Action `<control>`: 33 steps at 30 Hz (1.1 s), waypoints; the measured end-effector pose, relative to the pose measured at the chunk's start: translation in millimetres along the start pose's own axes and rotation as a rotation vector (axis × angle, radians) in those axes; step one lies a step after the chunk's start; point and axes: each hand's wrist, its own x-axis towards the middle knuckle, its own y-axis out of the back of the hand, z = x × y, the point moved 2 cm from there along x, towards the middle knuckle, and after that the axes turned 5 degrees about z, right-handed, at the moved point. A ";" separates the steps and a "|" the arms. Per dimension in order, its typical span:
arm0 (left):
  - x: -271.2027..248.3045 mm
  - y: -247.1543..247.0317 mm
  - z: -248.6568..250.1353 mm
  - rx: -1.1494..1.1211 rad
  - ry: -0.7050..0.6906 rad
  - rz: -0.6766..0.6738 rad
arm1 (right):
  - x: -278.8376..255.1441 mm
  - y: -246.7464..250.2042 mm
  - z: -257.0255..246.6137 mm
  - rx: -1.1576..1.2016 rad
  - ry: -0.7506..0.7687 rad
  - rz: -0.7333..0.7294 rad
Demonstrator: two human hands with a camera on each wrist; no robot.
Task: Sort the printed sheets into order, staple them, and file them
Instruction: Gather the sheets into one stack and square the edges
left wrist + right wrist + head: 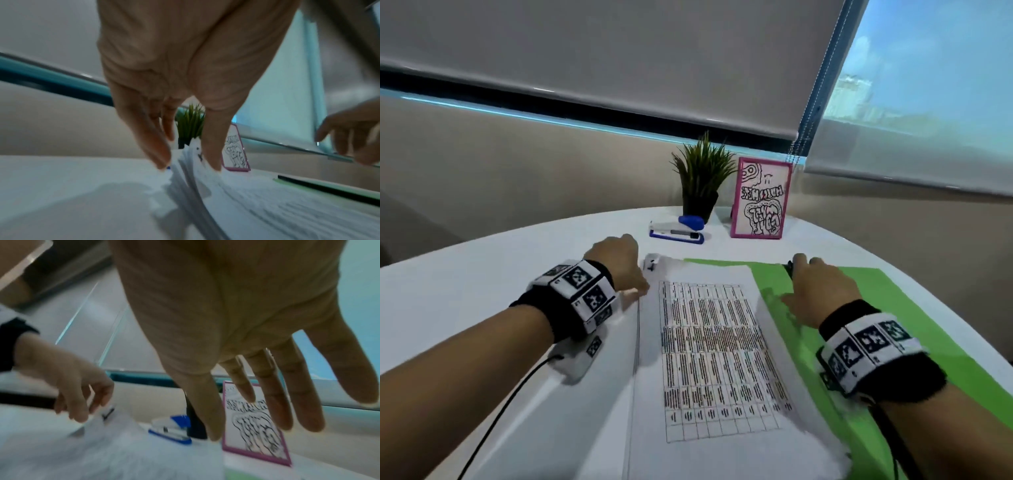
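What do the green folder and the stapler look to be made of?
Green folder: probably thin card or plastic sheet; it lies flat, evenly matte green.
Stapler: glossy blue and white plastic shell, judging by its sheen, with what looks like a darker metal strip between.

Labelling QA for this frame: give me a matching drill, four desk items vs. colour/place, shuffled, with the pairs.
Things:
1. stapler
2. folder
3. picture frame
4. printed sheets

Descriptions:
A. green, flat under the right side of the paper
B. pink border, standing right of the potted plant
C. blue and white, lying in front of the plant
D. white stack with a table grid, between the two hands

Pairs: 1-C, 2-A, 3-B, 4-D
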 end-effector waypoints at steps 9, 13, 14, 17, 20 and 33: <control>32.3 4.1 14.9 -0.016 -0.270 0.139 | 71.9 18.6 -90.6 0.360 0.555 -0.096; 40.5 3.9 6.9 -0.076 -0.246 0.102 | 83.7 -3.6 -126.2 0.484 0.602 -0.012; 41.5 4.4 5.5 -0.075 -0.246 0.090 | 85.9 -7.5 -131.4 0.508 0.612 0.012; 47.2 3.8 -1.0 -0.112 -0.276 0.039 | 90.3 -16.7 -140.4 0.595 0.625 0.075; 52.8 3.3 -8.9 -0.322 -0.276 -0.057 | 92.2 -19.5 -142.0 0.711 0.599 0.122; 65.2 19.6 -18.2 -0.383 -0.265 -0.009 | 91.2 -17.5 -126.8 0.904 0.590 0.050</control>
